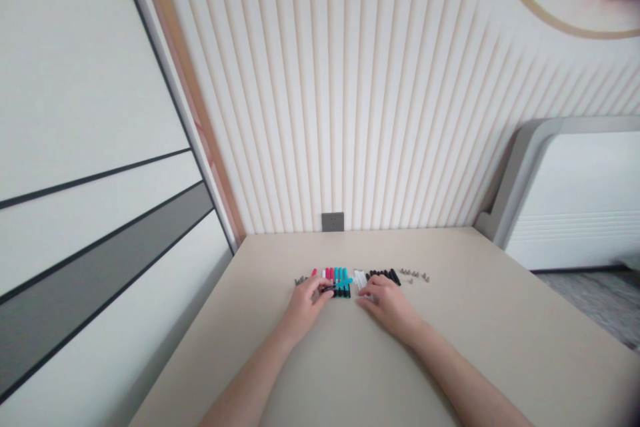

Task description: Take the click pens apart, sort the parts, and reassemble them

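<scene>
My left hand (305,297) is closed in a pinch on a slim marker pen (343,283) with a black end and a teal end, held tilted over a row of pens. Under it lie several teal pieces (340,272) with black ends, beside red ones (329,273) and a white one. My right hand (385,299) hovers low at the white sticks (359,278), thumb and fingertips slightly apart, with nothing visible between them. Just beyond its knuckles lies a row of black tubes (395,276), partly hidden by the hand.
Small grey pieces (410,273) lie scattered to the right of the black tubes; more grey pieces (300,280) sit by my left hand. The beige table (330,360) meets a ribbed wall with a dark socket (333,221). A white cabinet (100,147) stands left.
</scene>
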A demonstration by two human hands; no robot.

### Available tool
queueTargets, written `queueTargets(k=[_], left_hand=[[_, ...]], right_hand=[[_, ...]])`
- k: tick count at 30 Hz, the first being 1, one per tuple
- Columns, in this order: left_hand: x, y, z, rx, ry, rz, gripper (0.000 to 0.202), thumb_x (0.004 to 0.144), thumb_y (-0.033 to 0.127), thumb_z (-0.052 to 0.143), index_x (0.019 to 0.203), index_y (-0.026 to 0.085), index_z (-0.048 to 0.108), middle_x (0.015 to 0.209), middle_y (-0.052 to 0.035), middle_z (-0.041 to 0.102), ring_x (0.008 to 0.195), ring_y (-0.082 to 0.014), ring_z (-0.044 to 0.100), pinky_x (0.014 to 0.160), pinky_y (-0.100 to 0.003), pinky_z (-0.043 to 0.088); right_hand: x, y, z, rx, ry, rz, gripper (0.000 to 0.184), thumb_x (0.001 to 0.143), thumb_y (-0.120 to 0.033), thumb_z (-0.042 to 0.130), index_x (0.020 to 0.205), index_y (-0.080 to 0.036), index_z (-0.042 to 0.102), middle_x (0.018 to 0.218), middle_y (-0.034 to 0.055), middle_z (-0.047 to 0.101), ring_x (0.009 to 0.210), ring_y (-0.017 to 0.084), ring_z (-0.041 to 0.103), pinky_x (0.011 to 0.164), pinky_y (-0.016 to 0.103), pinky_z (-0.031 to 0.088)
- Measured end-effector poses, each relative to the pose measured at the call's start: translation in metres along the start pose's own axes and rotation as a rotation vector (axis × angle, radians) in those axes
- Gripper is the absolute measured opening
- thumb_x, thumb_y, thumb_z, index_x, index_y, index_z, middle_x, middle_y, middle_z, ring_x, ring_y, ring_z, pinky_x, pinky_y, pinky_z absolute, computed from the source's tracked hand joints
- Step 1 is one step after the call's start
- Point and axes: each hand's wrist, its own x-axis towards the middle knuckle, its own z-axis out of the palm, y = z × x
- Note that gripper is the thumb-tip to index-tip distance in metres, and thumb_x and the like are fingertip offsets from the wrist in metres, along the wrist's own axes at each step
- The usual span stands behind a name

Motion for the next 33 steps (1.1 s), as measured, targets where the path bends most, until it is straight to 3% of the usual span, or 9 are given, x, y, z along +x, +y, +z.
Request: queueTargets(k=[5,11,17,33], left_hand=[[-0.001,-0.001,-0.004,0.243,-0.022,0.150,0.014,0.091,0.029,0.057,0.094,0.022,0.067,0.098,-0.0065,0.069,0.096,-0.0233,0.062,0.090,-0.038,0.047],[-0.001,-0.001,-0.005,0.317,-0.061,0.160,0.012,0.091,0.028,0.057,0.095,0.022,0.067,0.097,-0.0056,0.070,0.095,-0.0229,0.063,0.088,-0.037,0.047],[-0.001,-0.001,-0.007,0.346,-0.082,0.170,0.012,0.091,0.027,0.057,0.096,0.023,0.068,0.099,-0.0061,0.070,0.097,-0.0234,0.063,0.088,-0.037,0.047],[-0.002,0.001,-0.008,0.386,-0.129,0.166,0.010,0.091,0.025,0.058,0.096,0.023,0.067,0.099,-0.0046,0.070,0.096,-0.0225,0.064,0.087,-0.036,0.046]], right_hand=[[-0.001,-0.001,0.004,-0.059,-0.036,0.013,0.018,0.086,-0.038,0.063,0.093,-0.025,0.073,0.086,0.0037,0.064,0.086,0.022,0.058,0.078,0.032,0.043],[0.000,0.007,-0.002,-0.042,0.062,0.091,0.022,0.092,-0.029,0.051,0.090,-0.022,0.072,0.086,0.0053,0.066,0.084,0.021,0.060,0.077,0.031,0.042],[-0.004,0.013,-0.007,-0.089,0.068,0.217,0.017,0.085,-0.022,0.055,0.082,-0.023,0.071,0.080,0.0031,0.067,0.072,0.018,0.061,0.064,0.026,0.039],[-0.006,0.014,-0.006,-0.133,0.013,0.169,0.021,0.086,-0.017,0.051,0.084,-0.023,0.071,0.088,0.0043,0.068,0.075,0.017,0.063,0.066,0.026,0.039]])
